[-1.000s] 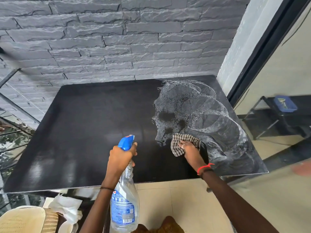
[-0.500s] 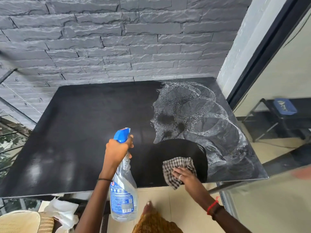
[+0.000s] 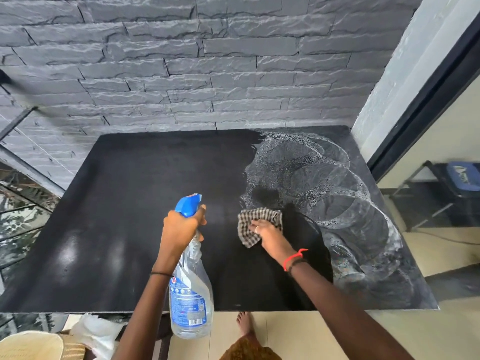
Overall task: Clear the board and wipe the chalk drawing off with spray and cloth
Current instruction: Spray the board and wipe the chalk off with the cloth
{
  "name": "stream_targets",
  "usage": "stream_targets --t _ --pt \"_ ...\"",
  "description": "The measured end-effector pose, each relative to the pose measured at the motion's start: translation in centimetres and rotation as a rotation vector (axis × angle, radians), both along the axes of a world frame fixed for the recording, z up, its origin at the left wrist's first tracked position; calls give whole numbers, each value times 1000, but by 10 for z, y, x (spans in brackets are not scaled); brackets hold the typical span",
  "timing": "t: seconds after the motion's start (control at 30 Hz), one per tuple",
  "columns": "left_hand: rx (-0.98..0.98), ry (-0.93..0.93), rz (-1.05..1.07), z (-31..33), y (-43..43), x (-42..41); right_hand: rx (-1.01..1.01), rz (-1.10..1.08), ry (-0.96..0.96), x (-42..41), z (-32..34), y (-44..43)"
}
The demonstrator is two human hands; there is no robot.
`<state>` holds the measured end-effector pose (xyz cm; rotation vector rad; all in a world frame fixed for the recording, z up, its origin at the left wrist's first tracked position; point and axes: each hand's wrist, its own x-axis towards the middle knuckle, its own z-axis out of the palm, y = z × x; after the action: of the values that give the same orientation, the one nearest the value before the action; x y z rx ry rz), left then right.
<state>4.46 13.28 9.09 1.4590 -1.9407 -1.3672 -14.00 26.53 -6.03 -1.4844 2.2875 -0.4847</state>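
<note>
A large black board lies flat against a grey stone wall. Its left and middle look wiped dark. White chalk smears with speckled spray droplets cover the right part. My left hand grips the neck of a clear spray bottle with a blue trigger head, held over the board's front middle. My right hand presses a checked cloth flat on the board at the left edge of the chalk area.
The grey stone wall stands behind the board. A dark-framed glass door is at the right, with a black rack and blue box beyond. A woven basket and white plastic sit at the lower left. My bare foot is on the tiled floor.
My right hand slid the cloth down to the board's front edge, leaving a dark wiped patch, then back up to the chalk's left edge. The left hand kept holding the bottle.
</note>
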Motion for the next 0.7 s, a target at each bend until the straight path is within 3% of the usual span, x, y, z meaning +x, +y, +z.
stream_targets --t 0.23,0.4,0.57,0.7 --pt "19 24 5 3 -28 -35 -32 258 -81 25 -33 69" --pt "11 25 -11 5 -48 -55 -13 86 -159 -48 -33 105" --pt "15 30 -5 3 -64 -64 106 -101 -83 -118 -24 37" --pt "33 22 10 0 -76 -70 81 -68 -37 -98 -14 -39"
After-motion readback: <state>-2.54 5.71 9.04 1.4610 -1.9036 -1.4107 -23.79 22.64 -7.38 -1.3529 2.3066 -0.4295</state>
